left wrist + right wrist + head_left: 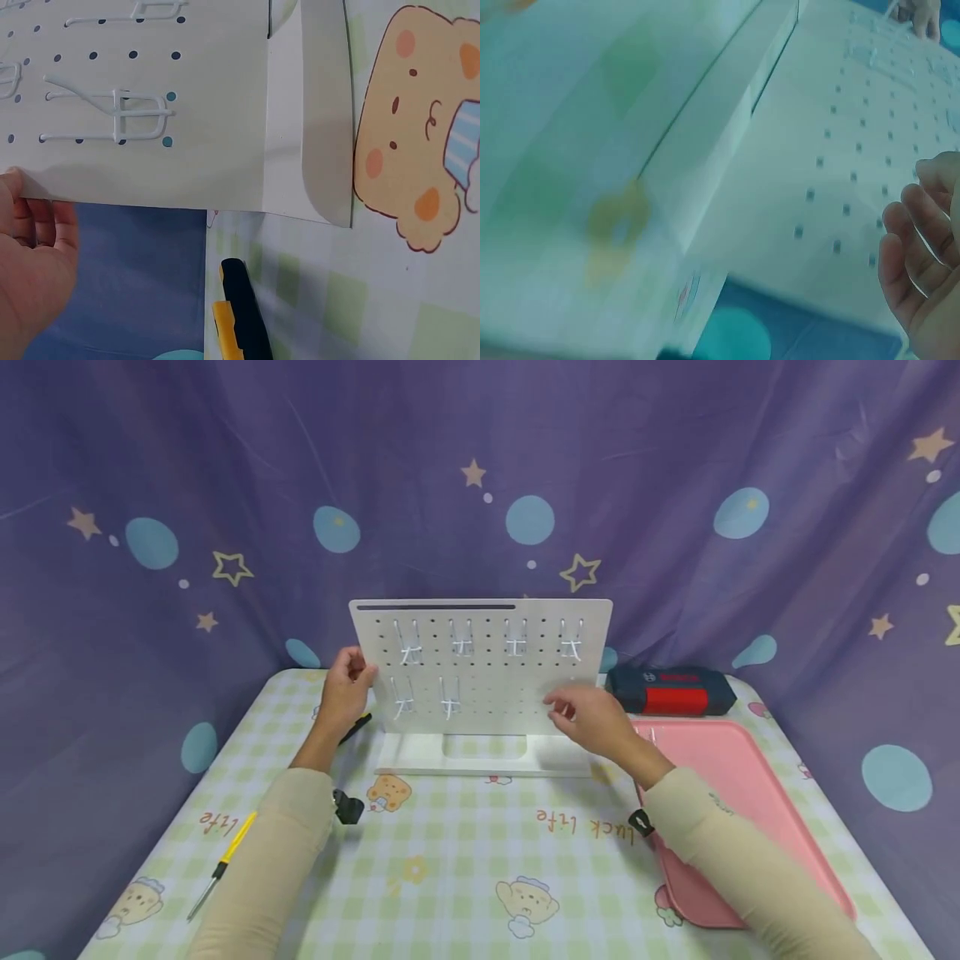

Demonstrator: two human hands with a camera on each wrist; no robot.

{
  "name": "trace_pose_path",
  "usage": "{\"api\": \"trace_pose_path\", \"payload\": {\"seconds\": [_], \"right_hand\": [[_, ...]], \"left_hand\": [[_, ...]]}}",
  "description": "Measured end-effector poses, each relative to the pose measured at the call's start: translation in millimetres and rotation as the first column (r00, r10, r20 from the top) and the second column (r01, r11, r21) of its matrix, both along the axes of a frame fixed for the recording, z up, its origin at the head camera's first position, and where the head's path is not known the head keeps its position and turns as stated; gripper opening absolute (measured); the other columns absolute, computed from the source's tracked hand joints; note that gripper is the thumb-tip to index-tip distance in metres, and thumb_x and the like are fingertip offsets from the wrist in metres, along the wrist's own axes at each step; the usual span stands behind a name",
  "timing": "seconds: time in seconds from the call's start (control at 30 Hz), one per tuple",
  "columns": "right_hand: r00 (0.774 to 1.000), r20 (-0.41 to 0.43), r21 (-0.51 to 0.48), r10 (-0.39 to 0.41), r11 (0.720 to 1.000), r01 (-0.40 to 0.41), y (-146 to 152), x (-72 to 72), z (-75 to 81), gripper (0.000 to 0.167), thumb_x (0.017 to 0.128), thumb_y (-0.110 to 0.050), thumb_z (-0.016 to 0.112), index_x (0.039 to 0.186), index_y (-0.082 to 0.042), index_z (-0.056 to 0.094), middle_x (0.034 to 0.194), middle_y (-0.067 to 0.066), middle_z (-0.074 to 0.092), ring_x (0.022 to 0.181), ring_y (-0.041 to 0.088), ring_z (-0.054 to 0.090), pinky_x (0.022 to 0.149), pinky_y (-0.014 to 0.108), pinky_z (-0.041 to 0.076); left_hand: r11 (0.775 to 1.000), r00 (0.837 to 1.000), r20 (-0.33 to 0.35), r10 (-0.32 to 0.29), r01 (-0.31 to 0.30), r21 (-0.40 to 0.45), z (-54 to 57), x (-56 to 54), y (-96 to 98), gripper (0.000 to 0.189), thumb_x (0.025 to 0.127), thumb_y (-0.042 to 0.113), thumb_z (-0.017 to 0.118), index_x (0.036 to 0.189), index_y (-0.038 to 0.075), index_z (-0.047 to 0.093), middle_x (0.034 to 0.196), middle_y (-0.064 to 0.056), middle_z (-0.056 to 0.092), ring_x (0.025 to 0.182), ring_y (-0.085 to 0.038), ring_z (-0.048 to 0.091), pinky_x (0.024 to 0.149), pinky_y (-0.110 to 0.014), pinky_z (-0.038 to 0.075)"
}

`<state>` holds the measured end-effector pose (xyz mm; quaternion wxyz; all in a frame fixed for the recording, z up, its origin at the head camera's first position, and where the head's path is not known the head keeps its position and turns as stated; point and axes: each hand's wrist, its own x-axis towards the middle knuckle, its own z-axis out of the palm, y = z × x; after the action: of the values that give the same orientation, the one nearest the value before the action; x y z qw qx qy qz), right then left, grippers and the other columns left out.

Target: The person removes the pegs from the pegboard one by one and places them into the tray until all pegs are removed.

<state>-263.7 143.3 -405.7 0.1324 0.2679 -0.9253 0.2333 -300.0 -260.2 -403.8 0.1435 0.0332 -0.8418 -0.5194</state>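
A white pegboard (480,672) stands upright on its white base, with several white wire hooks (450,697) hung on it in two rows. At the board's left edge, my left hand (348,685) grips it, thumb on the front and fingers behind; the left wrist view shows this hand (37,255) at the edge beside a hook (142,116). My right hand (588,718) is in front of the lower right part of the board, fingers loosely bent. In the right wrist view, nothing shows between the fingers of this hand (930,255).
A pink tray (720,777) lies at the right, with white wire at its far left corner. Behind it sits a dark blue and red case (671,692). A yellow and black screwdriver (228,856) lies at the left; a black and yellow tool (247,315) lies beside the board.
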Motion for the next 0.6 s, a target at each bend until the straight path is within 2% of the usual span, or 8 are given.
{"api": "trace_pose_path", "payload": {"seconds": [0.2, 0.3, 0.43, 0.6], "right_hand": [[0.997, -0.071, -0.015, 0.038, 0.999, -0.039, -41.9, -7.6, -9.6, 0.017, 0.090, -0.016, 0.074, 0.107, -0.012, 0.076, 0.089, 0.001, 0.074, 0.077, 0.015, 0.066, 0.069, 0.032, 0.055], [0.993, -0.107, -0.030, 0.043, 0.998, -0.046, -59.7, -10.6, -14.0, 0.016, 0.090, -0.017, 0.074, 0.106, -0.013, 0.075, 0.088, 0.000, 0.074, 0.075, 0.014, 0.065, 0.067, 0.031, 0.055], [0.993, -0.112, -0.034, 0.028, 0.999, -0.032, -81.0, -14.8, -19.4, 0.016, 0.091, -0.019, 0.073, 0.106, -0.015, 0.075, 0.089, -0.002, 0.074, 0.075, 0.012, 0.065, 0.068, 0.030, 0.054], [0.995, -0.099, -0.037, 0.020, 0.999, -0.024, -104.8, -18.5, -27.4, 0.017, 0.091, -0.020, 0.074, 0.108, -0.015, 0.075, 0.090, -0.002, 0.075, 0.076, 0.013, 0.066, 0.071, 0.031, 0.054]], "left_hand": [[1.000, 1.000, 0.013, 0.005, -0.005, 0.010, -0.1, -0.2, -2.0, 0.026, 0.106, 0.021, 0.052, 0.129, 0.010, 0.048, 0.118, -0.009, 0.053, 0.110, -0.023, 0.049, 0.097, -0.036, 0.048], [1.000, 1.000, -0.002, 0.000, 0.000, 0.012, -0.6, -1.0, -1.8, 0.026, 0.105, 0.020, 0.052, 0.129, 0.009, 0.049, 0.119, -0.010, 0.054, 0.109, -0.022, 0.050, 0.096, -0.036, 0.048], [1.000, 0.999, -0.046, -0.014, 0.014, 0.011, -1.2, -2.4, 0.0, 0.025, 0.105, 0.015, 0.053, 0.127, 0.005, 0.049, 0.117, -0.012, 0.055, 0.106, -0.021, 0.051, 0.092, -0.032, 0.047], [1.000, 0.998, -0.053, -0.017, 0.018, 0.010, -2.3, -2.0, 0.0, 0.023, 0.105, 0.013, 0.052, 0.126, 0.004, 0.049, 0.115, -0.012, 0.054, 0.104, -0.021, 0.050, 0.091, -0.032, 0.047]]}}
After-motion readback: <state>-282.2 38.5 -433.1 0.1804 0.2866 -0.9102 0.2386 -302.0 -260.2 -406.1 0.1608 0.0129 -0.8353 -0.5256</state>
